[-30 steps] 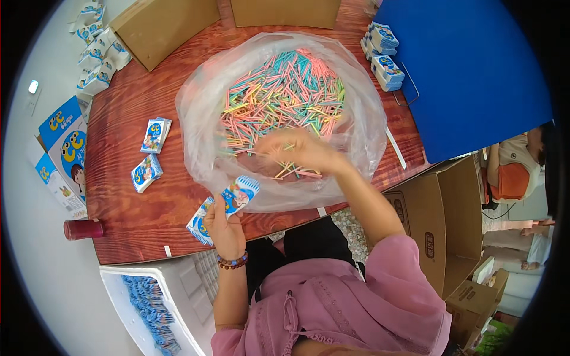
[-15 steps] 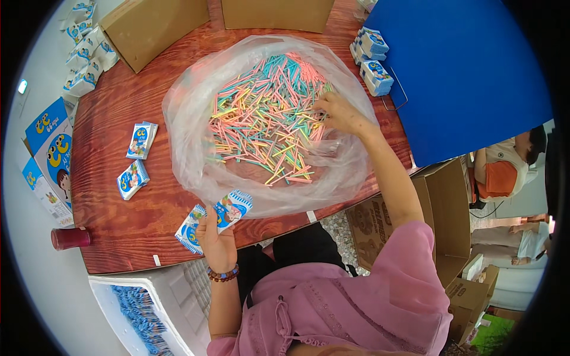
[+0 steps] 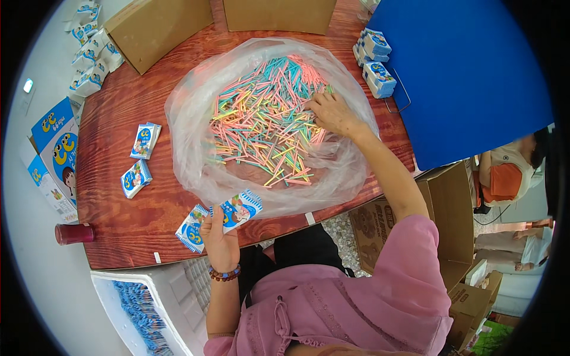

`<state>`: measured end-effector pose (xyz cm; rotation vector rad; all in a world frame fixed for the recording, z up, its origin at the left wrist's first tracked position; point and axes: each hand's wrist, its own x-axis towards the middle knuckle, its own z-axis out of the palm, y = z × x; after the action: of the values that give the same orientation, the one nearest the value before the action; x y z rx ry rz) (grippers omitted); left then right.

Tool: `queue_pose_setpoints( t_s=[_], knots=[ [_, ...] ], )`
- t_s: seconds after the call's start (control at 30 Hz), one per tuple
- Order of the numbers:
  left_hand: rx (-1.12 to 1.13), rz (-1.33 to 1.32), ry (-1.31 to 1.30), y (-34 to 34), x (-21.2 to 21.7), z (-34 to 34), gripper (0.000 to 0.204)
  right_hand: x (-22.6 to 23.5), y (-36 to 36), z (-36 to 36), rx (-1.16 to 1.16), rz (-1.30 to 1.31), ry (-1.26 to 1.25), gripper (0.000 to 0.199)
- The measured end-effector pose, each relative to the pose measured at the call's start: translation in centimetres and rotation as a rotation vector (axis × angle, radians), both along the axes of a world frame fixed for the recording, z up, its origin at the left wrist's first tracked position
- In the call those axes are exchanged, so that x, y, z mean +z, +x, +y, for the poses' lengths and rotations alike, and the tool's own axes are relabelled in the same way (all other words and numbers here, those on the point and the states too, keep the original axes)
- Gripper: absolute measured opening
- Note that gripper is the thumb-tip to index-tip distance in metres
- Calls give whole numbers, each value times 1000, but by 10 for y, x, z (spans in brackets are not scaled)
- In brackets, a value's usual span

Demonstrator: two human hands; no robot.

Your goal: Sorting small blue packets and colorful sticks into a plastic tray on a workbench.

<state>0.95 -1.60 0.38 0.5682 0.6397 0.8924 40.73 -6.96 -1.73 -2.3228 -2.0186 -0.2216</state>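
Note:
Spread in a large clear plastic bag (image 3: 196, 101) on the table is a heap of thin pink, blue, yellow and green sticks (image 3: 261, 118). My right hand (image 3: 335, 113) is at the right side of the heap, its fingers bent and closed on some of the sticks; the fingertips are partly hidden. Near the table's front edge, my left hand (image 3: 221, 243) grips blue-and-white printed packets: one packet (image 3: 242, 212) sticks out to the right of the thumb, another packet (image 3: 192, 229) to the left.
Small packet stacks (image 3: 145, 140) (image 3: 136, 178) lie at left, beside a red jar (image 3: 75, 234). More stacks (image 3: 379, 79) sit by a blue board (image 3: 469, 77). Cardboard boxes (image 3: 279, 15) stand at the back. A white foam box (image 3: 102, 285) of packets is at lower left; an open carton (image 3: 448, 219) stands at right.
My right hand has shifted slightly left over the sticks, its fingers more bent. The right-hand packet in my left hand has moved a little to the right.

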Motion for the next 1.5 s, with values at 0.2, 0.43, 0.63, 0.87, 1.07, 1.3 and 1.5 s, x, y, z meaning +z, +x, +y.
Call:
queue_pose_setpoints(
  t_s=[0.2, 0.43, 0.63, 0.87, 1.07, 1.3, 1.5],
  knots=[
    [0, 9, -4, -2, -3, 1, 15, -20, 8, -2, -66, -41, 9, 32],
    [25, 24, -47, -4, 0, 2, 15, -21, 11, 0, -127, 226, 194, 27],
    [27, 13, -58, -7, 2, 1, 15, -9, 1, 14, -293, 339, 9, 29],
    [-16, -26, -52, -18, -9, 3, 17, 16, -25, 26, -307, 978, 380, 29],
    [12, -14, -102, -12, -5, -2, 13, -9, -130, 38, -188, 1541, 605, 27],
    [48, 7, -111, -19, -2, -2, 13, -44, -143, 34, -163, 636, 475, 25],
    [-43, -108, -12, -6, 5, 4, 21, -16, -141, 36, -276, 1419, 584, 31]
  ],
)
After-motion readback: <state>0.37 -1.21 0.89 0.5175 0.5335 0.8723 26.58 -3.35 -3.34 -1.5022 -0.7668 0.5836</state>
